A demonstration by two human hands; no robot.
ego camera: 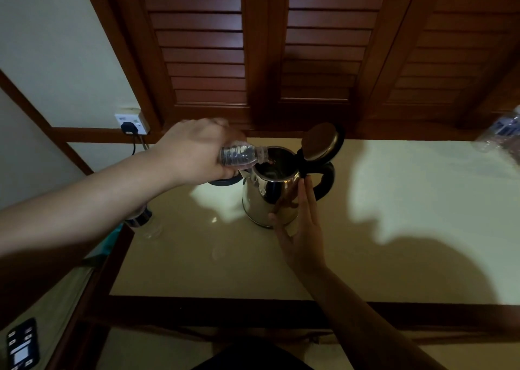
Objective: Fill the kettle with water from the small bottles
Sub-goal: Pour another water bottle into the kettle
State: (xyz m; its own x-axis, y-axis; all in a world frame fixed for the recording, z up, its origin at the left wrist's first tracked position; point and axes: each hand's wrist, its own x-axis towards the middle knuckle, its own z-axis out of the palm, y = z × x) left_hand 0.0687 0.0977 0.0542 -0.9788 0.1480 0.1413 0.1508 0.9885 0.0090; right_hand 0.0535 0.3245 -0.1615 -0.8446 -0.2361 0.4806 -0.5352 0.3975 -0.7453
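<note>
A person's left hand (194, 155) grips a small bottle (242, 157), tipped over the open steel kettle (270, 198); the right hand (299, 229), fingers straight, steadies its side. No labels are legible.

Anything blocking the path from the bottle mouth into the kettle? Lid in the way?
Nothing visible blocks it. The lid is flipped up and back on the handle side, clear of the kettle opening. The bottle, gripped by the left hand, is tipped with its uncapped neck over the rim. The right hand rests against the kettle's side, below the opening.
</note>
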